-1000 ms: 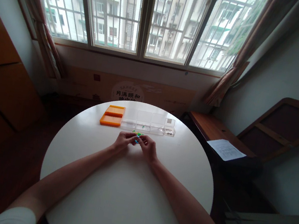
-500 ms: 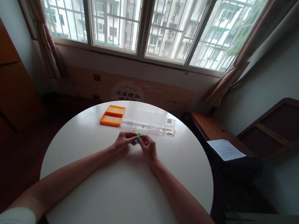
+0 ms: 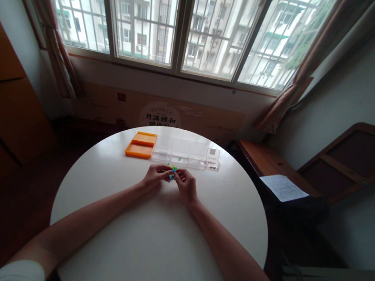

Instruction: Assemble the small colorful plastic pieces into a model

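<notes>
Both hands meet over the far half of the round white table (image 3: pixel 153 251). A small blue, green and yellow plastic piece (image 3: pixel 174 170) sits between them, too small and too covered by fingers to name its kind. My left hand (image 3: pixel 155 175) pinches it from the left. From the right, my right hand (image 3: pixel 186 183) closes thumb and fingertips on it. Just beyond the fingers stand clear plastic boxes (image 3: pixel 162 155) in a row, and a tiny green bit (image 3: pixel 180 159) lies in one of them.
An orange open tray (image 3: pixel 139 151) adjoins the clear boxes on the left. A smaller clear box (image 3: pixel 212 165) with its lid up ends the row at the right. Right of the table, a paper sheet (image 3: pixel 283 188) lies by a wooden chair (image 3: pixel 260 160). A barred window (image 3: pixel 183 18) is ahead.
Almost nothing differs. The fingers shift very slightly around the small coloured piece, while the boxes and the tray stay where they were.
</notes>
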The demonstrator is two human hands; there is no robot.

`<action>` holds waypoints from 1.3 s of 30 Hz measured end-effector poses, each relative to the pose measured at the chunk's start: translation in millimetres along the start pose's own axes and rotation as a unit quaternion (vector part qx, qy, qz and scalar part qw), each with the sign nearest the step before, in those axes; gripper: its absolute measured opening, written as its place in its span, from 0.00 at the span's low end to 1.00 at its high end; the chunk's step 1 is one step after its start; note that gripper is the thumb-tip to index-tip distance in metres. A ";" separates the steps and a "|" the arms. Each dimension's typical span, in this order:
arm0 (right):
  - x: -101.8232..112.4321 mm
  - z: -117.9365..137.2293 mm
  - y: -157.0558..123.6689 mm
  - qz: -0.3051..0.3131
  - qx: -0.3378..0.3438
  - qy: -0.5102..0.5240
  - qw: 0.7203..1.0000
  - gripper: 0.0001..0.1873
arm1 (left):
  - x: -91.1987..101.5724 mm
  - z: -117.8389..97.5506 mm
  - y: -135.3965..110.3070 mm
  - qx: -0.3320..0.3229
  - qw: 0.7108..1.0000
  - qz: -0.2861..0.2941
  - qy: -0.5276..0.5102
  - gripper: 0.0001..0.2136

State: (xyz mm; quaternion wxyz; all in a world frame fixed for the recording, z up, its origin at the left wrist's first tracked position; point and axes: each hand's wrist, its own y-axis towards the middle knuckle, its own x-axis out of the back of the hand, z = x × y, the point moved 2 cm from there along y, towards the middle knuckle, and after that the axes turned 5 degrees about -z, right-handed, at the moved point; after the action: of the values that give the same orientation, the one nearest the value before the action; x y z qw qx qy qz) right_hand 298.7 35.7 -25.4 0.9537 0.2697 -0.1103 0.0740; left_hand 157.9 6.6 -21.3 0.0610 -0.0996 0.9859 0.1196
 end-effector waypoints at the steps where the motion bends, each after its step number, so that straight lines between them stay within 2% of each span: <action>1: 0.1 0.3 -0.1 0.001 0.000 0.001 1.000 0.12 | 0.0 0.3 0.0 0.000 1.000 0.002 0.000 0.16; 26: 0.5 4.1 -1.1 0.025 0.005 0.003 1.000 0.11 | 0.1 1.4 0.9 -0.003 1.000 0.028 0.007 0.16; 39: -0.8 1.1 -0.5 0.020 0.004 0.003 1.000 0.10 | 0.2 1.5 0.4 -0.007 1.000 0.019 0.006 0.16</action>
State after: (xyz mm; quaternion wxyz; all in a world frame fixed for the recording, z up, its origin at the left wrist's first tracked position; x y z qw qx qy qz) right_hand 297.8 34.6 -24.9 0.9514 0.2707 -0.1129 0.0940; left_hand 157.8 7.3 -22.6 0.0520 -0.0823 0.9871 0.1270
